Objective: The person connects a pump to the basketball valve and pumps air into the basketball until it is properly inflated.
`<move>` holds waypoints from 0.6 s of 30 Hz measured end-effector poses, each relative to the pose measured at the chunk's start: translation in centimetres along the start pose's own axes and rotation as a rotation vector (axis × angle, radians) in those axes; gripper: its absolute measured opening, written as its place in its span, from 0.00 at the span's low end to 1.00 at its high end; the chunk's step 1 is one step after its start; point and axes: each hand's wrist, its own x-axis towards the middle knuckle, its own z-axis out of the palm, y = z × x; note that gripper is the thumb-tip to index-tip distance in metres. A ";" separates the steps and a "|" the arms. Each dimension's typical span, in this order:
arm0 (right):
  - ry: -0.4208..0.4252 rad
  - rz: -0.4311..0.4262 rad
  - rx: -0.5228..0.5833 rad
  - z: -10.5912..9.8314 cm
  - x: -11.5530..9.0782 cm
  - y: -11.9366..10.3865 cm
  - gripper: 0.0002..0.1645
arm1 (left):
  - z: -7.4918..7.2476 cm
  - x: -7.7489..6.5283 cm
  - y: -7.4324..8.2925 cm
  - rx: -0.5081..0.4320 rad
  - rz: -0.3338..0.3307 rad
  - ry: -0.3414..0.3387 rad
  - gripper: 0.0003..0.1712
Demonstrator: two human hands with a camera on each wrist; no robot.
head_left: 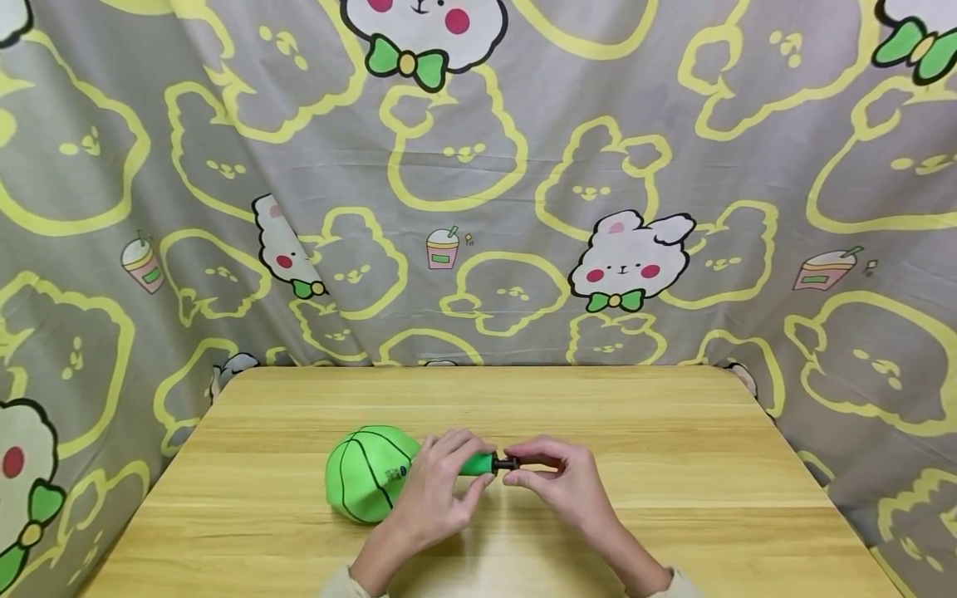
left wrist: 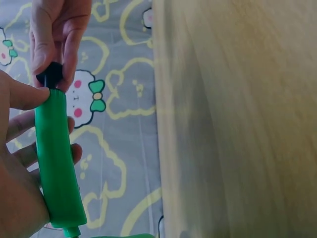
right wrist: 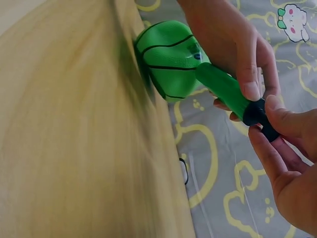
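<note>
A green ball [head_left: 366, 477] with black lines sits on the table, its surface slightly dented in the right wrist view. Against its right side is a small green hand pump [left wrist: 57, 158] with a black plunger handle [right wrist: 270, 130]. My left hand [head_left: 434, 490] grips the pump's barrel, thumb near the black collar. The pump's narrow tip points at the ball; where they meet is hidden behind the left hand in the head view. My right hand [head_left: 564, 477] pinches the black handle between thumb and fingers, and a short length of rod shows between handle and barrel.
The wooden table [head_left: 710, 465] spreads out around the hands and has rounded far corners. Behind it and at both sides hangs a grey curtain [head_left: 508, 191] with yellow outlines and white rabbit prints.
</note>
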 end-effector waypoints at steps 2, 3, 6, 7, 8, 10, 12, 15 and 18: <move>-0.006 0.003 -0.001 0.0 0.0 0.0 0.16 | 0.2 0.0 0.0 -0.002 0.003 0.002 0.17; -0.010 0.008 -0.004 0.0 0.0 0.0 0.16 | 0.2 0.0 0.0 -0.005 0.003 0.004 0.17; -0.024 0.031 -0.014 -0.1 0.1 -0.3 0.16 | 0.2 -0.1 -0.1 -0.012 -0.002 0.007 0.16; -0.029 0.041 -0.018 -0.2 0.2 -0.4 0.16 | 0.2 -0.1 -0.1 -0.015 -0.002 0.007 0.16; -0.036 0.049 -0.020 -0.2 0.2 -0.6 0.16 | 0.2 -0.1 -0.1 -0.020 0.000 0.008 0.16; -0.052 0.061 -0.024 -0.4 0.3 -0.8 0.16 | 0.2 0.0 -0.2 -0.020 0.009 0.009 0.16; -0.067 0.072 -0.022 -0.6 0.3 -1.0 0.15 | 0.1 0.0 -0.3 -0.014 0.023 0.004 0.16; -0.083 0.069 -0.025 -1.1 0.3 -1.3 0.15 | 0.0 0.0 -0.4 0.003 0.032 -0.008 0.15; -0.091 0.065 -0.023 -1.8 0.4 -1.6 0.15 | -0.1 0.0 -0.6 0.017 0.019 -0.017 0.15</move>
